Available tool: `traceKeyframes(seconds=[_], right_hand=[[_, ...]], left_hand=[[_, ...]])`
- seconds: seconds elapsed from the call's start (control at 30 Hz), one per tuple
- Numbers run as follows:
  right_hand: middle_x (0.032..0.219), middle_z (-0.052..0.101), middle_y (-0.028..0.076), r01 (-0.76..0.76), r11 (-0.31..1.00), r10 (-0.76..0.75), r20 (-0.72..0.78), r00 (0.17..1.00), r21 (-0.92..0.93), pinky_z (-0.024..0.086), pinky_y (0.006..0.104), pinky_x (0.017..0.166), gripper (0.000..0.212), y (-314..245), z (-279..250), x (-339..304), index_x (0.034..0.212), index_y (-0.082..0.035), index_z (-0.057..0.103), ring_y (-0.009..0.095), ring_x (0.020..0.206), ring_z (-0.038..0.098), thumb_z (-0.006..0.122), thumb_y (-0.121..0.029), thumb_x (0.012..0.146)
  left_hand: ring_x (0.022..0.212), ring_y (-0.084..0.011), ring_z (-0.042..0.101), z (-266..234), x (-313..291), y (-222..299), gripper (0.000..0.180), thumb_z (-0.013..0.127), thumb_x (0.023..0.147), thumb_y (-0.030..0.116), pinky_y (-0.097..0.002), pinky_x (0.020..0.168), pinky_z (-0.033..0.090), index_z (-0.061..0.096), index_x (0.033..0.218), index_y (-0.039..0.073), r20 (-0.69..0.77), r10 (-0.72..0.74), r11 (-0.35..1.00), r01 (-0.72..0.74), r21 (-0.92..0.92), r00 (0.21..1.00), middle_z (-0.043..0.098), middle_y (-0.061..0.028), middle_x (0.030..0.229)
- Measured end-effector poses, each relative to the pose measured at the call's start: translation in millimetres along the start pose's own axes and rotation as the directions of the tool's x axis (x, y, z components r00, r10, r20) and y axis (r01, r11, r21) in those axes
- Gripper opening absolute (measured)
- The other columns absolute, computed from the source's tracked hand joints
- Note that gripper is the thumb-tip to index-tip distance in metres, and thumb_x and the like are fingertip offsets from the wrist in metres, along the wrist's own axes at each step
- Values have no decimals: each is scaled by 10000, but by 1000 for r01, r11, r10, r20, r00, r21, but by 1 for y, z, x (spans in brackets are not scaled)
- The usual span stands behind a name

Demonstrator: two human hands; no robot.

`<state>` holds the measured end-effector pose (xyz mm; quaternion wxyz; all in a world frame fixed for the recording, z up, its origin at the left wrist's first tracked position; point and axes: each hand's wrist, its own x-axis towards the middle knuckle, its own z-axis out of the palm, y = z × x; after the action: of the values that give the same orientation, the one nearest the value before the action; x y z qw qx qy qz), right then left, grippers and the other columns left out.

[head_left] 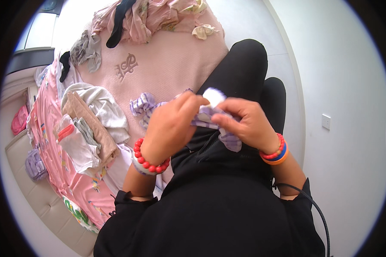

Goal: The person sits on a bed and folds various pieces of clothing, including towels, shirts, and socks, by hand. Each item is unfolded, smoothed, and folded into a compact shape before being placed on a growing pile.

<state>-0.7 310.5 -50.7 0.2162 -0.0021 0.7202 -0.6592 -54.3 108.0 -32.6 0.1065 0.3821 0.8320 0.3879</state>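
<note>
Above my lap, both hands hold a purple-and-white striped sock (230,141). My left hand (171,122) is closed, its fingers pinching the upper edge near a white part. My right hand (249,122) grips the cloth between thumb and fingers, and the striped end hangs below it. Another piece of purple-and-white striped cloth (142,105) lies on the pink bed cover just beyond my left hand. Whether it joins the piece in my hands is hidden by that hand.
Folded clothes and a white towel (96,100) are piled on the bed at left. Crumpled pink clothing (146,21) and a black sock (120,23) lie at the far end, grey cloth (86,49) nearer. A white wall (347,85) stands at right; a cable (315,203) runs beside my right arm.
</note>
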Motion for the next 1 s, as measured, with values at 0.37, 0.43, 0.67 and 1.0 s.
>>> traceKeyframes(seconds=[0.37,0.43,0.67,1.0], right_hand=[[1068,626,68,-114,920,-1,292,956,375,491,286,813,369,-16,-5,-8,1190,-1,534,139,948,605,663,-40,847],[1011,621,81,166,986,-168,140,976,26,489,300,785,365,-15,-3,-6,1139,-11,544,196,894,618,690,-31,804],[887,628,99,92,977,-112,-98,989,-191,500,305,657,318,-13,15,-9,997,-9,534,225,736,633,718,-32,738],[1108,597,107,-167,298,127,134,983,940,471,324,922,446,5,-1,-20,1255,-8,467,184,1017,595,637,-33,843]], left_hand=[[758,-168,552,30,-6,-46,397,647,802,115,-256,640,455,631,1197,81,-50,329,937,-333,-108,943,525,-78,1006],[854,-183,534,38,-11,-48,401,540,878,308,-286,736,433,633,1177,58,-75,281,902,-290,-319,957,510,-102,1045],[1015,-272,557,72,-16,-41,444,279,1014,431,-394,873,444,574,1021,99,-388,-83,260,-356,-898,918,571,-104,986],[850,-321,639,57,-11,-21,422,330,995,445,-424,770,541,536,976,77,-280,91,28,-284,-958,956,556,-125,904]])
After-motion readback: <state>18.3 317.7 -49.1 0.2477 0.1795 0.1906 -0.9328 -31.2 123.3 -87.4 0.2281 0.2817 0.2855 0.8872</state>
